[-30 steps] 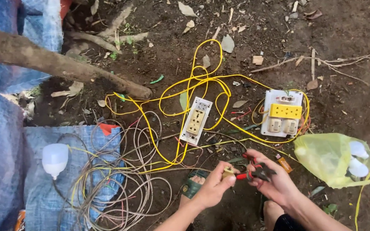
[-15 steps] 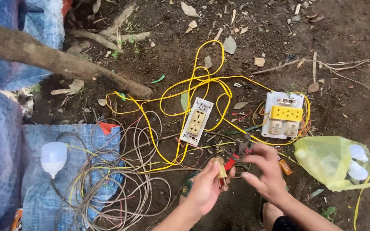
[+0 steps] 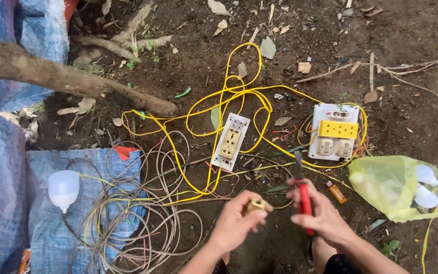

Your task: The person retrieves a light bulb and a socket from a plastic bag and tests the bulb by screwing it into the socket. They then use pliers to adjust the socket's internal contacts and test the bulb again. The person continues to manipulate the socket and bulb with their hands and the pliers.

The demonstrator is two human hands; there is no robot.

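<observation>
left hand (image 3: 236, 222) grips tan fitting (image 3: 256, 205), 6 o'clock | right hand (image 3: 320, 218) clenches red pliers (image 3: 303, 194), tip toward 12 | risk: yellow wire (image 3: 229, 96) tangle likely snags the tool

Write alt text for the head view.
Over bare soil, the left hand holds a small brass fitting and the right hand grips red-handled pliers. Beyond lie yellow wire, a socket board and a switch board.

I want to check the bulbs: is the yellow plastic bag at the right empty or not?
Not empty. Through the thin yellow plastic bag at least two white bulbs show at its right end.
</observation>
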